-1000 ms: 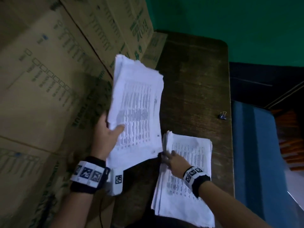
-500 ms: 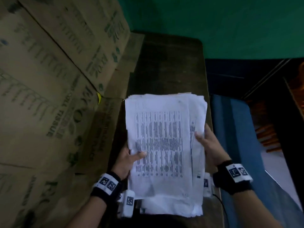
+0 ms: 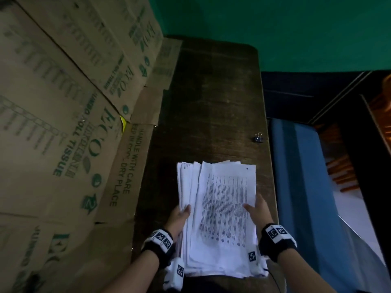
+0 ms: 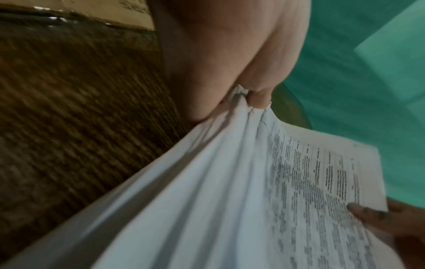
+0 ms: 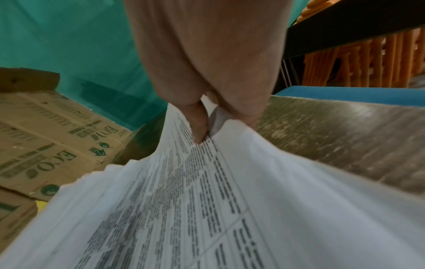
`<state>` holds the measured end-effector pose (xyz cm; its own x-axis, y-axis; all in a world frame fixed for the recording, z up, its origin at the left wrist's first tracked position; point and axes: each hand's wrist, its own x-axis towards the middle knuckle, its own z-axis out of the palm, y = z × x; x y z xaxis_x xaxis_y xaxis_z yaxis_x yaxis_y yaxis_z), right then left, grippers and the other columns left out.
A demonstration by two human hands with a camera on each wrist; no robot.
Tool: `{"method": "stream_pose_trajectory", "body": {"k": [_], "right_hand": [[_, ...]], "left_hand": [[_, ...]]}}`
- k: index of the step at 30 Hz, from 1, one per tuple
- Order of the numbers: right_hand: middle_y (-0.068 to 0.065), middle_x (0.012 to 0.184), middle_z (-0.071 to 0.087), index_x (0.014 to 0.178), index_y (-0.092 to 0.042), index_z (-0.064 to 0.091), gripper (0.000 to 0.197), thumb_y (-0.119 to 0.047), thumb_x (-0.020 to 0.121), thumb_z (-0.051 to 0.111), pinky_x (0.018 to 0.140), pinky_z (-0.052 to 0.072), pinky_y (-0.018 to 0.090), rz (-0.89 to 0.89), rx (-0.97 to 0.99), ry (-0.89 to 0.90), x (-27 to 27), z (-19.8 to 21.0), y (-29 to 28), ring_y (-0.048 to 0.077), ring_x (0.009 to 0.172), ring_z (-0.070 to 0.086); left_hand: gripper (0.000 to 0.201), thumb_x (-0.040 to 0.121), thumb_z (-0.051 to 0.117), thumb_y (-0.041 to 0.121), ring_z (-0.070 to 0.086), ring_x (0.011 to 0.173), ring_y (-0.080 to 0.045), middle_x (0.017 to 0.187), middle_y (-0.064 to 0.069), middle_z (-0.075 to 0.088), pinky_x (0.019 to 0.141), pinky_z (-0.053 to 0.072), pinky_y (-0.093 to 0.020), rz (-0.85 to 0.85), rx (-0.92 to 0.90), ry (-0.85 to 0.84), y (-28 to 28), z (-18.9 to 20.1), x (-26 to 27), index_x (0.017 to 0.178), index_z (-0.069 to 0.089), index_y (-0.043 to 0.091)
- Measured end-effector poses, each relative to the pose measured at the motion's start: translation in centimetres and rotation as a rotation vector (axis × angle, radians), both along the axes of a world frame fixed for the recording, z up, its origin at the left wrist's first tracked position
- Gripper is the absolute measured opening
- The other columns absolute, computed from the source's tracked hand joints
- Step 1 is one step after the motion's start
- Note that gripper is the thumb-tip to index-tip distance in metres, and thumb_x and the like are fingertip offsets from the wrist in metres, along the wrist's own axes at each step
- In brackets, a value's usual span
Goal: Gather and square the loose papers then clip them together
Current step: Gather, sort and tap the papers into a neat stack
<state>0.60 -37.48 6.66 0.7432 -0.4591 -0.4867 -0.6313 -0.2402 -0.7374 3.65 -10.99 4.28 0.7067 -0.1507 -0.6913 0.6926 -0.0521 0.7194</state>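
Holding the thick stack of white printed paper sheets (image 3: 220,212) from both long sides, you keep it over the near end of the dark brown wooden table (image 3: 211,102). Your left hand (image 3: 177,218) grips the stack's left edge: the thumb lies on top of the sheets, and the left wrist view shows the paper edge (image 4: 230,182) pinched and creased between thumb and fingers (image 4: 260,98). Your right hand (image 3: 259,212) grips the right edge in the same way, with its thumb pressed onto the printed top sheet (image 5: 218,200) and the other fingers (image 5: 243,102) curled beneath. The sheets are not yet flush; several edges step out in a fan at the far left corner. The small black binder clip with silver wire handles (image 3: 258,137) sits unused near the right edge of the table, well apart from the stack and beyond it. Brown cardboard cartons with green lettering (image 3: 74,123) stand along the left side of the table, and a green wall (image 3: 275,28) lies behind its far end.
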Motion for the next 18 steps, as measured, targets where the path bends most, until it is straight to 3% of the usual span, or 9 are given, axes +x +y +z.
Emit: {"method": "stream_pose_trajectory", "body": {"k": [2,5,7,12,15,18], "right_hand": [[0.008,0.115,0.066,0.124,-0.005,0.055,0.042,0.001,0.084,0.067,0.089,0.052,0.041,-0.030,0.016,-0.002,0.2,-0.6,-0.3,0.027,0.101,0.063],[0.011,0.108,0.069,0.119,-0.002,0.061,0.035,0.003,0.084,0.066,0.080,0.051,0.034,-0.067,-0.039,-0.044,0.7,-0.5,-0.7,0.026,0.091,0.064],[0.013,0.105,0.070,0.118,-0.003,0.062,0.034,0.003,0.084,0.063,0.075,0.052,0.032,-0.083,-0.071,-0.073,1.0,-0.4,-1.2,0.028,0.090,0.066],[0.010,0.101,0.069,0.113,-0.005,0.060,0.034,0.003,0.081,0.069,0.078,0.054,0.038,-0.059,-0.042,-0.097,1.4,-0.4,-2.5,0.028,0.090,0.067],[0.012,0.104,0.069,0.117,-0.004,0.060,0.041,0.004,0.078,0.073,0.078,0.054,0.036,0.041,0.018,0.011,1.5,-0.7,-2.1,0.027,0.089,0.067],[0.012,0.104,0.070,0.109,0.000,0.065,0.028,0.002,0.082,0.069,0.077,0.053,0.033,0.113,0.006,0.055,1.4,-1.1,-0.7,0.025,0.087,0.067]], "left_hand": [[0.049,0.088,0.060,0.043,0.059,0.118,-0.024,0.125,-0.009,0.064,0.107,0.041,-0.048,0.030,-0.028,0.079,0.2,-0.7,0.1,0.124,0.058,0.011],[0.029,0.095,0.054,0.018,0.062,0.112,-0.029,0.118,-0.013,0.066,0.104,0.043,-0.049,0.071,-0.077,0.135,0.2,0.6,0.6,0.122,0.060,0.007],[0.031,0.094,0.054,0.009,0.060,0.113,-0.030,0.121,-0.013,0.064,0.105,0.042,-0.049,0.059,-0.037,0.129,0.1,0.2,0.7,0.125,0.057,0.006],[0.055,0.083,0.066,0.033,0.057,0.119,-0.024,0.130,-0.008,0.060,0.107,0.042,-0.047,0.011,0.028,0.111,-0.2,-1.2,0.9,0.132,0.052,0.013],[0.041,0.095,0.053,0.031,0.054,0.121,-0.022,0.132,-0.005,0.057,0.108,0.040,-0.043,-0.066,0.059,0.118,-0.9,-0.2,0.9,0.132,0.050,0.012],[0.042,0.099,0.041,0.037,0.052,0.124,-0.025,0.133,-0.008,0.056,0.110,0.038,-0.043,-0.077,0.056,0.124,-0.9,0.6,1.1,0.130,0.052,0.010]]}}
